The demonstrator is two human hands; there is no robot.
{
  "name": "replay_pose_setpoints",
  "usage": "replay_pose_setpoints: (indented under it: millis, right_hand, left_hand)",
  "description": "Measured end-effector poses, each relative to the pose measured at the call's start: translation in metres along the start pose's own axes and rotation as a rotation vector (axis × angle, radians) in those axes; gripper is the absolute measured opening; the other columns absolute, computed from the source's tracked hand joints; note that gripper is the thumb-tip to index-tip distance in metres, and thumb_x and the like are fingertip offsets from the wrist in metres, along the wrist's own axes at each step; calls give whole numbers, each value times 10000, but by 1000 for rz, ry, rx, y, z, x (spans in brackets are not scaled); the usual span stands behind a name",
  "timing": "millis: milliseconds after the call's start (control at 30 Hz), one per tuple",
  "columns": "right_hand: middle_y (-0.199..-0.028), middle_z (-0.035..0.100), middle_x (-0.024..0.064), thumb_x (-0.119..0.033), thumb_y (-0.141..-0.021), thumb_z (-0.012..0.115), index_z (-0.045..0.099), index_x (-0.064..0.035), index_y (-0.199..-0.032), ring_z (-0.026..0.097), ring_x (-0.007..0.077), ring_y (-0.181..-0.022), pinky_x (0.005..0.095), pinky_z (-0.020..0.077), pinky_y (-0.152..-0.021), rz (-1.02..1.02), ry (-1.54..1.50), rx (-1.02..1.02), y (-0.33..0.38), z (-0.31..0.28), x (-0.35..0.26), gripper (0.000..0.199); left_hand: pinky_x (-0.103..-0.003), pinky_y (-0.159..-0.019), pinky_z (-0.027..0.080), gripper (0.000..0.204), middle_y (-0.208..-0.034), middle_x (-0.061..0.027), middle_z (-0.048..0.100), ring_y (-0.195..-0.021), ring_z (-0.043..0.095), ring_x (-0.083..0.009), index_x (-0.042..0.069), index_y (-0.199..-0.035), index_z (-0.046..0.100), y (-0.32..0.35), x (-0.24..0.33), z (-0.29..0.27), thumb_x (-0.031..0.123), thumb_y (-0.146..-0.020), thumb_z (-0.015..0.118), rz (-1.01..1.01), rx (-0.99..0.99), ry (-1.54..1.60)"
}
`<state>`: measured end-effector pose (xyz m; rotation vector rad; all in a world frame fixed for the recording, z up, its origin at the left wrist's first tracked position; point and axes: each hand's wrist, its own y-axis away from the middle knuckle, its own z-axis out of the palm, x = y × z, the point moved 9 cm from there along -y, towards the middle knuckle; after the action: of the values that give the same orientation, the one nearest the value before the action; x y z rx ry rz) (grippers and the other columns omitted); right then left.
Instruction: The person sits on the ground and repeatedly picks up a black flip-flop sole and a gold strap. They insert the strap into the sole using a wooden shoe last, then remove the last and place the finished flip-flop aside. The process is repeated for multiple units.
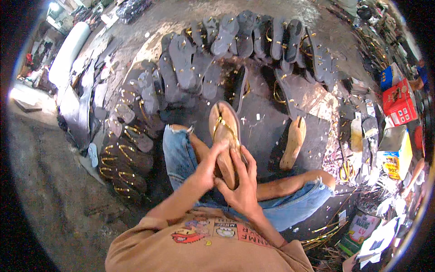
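Observation:
A wooden shoe last point(223, 132) stands out between my hands above my lap, toe end pointing away from me. A sandal with a gold thong strap point(220, 121) is fitted over it, and its dark sole shows along the right edge. My left hand point(212, 161) grips the last and strap from the left, its fingers pressed at the strap. From the right, my right hand point(242, 185) wraps the heel part, thumb below and fingers along the side. A second wooden last point(293, 143) lies on the floor to the right, near my knee.
Grey sandal soles point(183, 61) with gold fittings curve in an arc ahead. Several gold straps point(124, 154) lie at left. A white roll point(69, 53) leans far left. At right stand a red box point(399, 103), a yellow-and-white container point(395, 154) and a bag point(361, 230) amid scraps.

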<state>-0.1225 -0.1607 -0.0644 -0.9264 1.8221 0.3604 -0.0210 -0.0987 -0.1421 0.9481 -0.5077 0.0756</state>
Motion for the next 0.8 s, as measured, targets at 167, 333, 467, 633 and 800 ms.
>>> replay_pose_setpoints:
  millis: [167,333,467,633,800]
  right_hand:
    - [-1112,644,96,-337,-1122,504,638,-22,-1263,593,179,-1008,344,497,-879,462,-660,10,29,-13,63,370]
    - [-840,655,2,-355,-1139,519,703,-54,-947,537,91,-737,287,453,-668,744,-686,-150,80,5,41,402]
    - [-660,566,-42,-386,-1084,617,627,-126,-790,447,74,-565,263,344,-519,968,-1030,-137,113,10,33,393]
    - [-675,562,-43,-481,-1008,671,614,-131,-794,473,85,-581,267,352,-529,977,-1060,-188,133,8,39,414]
    - [-897,694,-1,-317,-1021,681,693,-59,-1095,630,120,-769,277,492,-669,909,-1143,-82,124,12,49,268]
  left_hand:
    - [-445,-1027,559,604,-1222,-135,731,-1098,728,-267,49,-1381,614,43,5,-25,520,-1006,577,43,-169,72]
    - [-433,-1017,565,662,-1248,-144,719,-1102,724,-257,22,-1428,562,102,-14,-12,518,-991,600,-107,-140,87]
    - [-465,-1029,554,715,-1293,-167,695,-1122,712,-301,17,-1435,549,109,-33,-20,532,-950,647,-107,-228,131]
    - [-425,-1098,485,932,-1388,-151,617,-1246,631,-266,2,-1530,429,117,-24,9,498,-827,788,-93,-610,332]
    - [-392,-1167,392,1184,-1487,-162,503,-1374,508,-256,-28,-1600,271,127,10,59,455,-715,893,201,-589,-287]
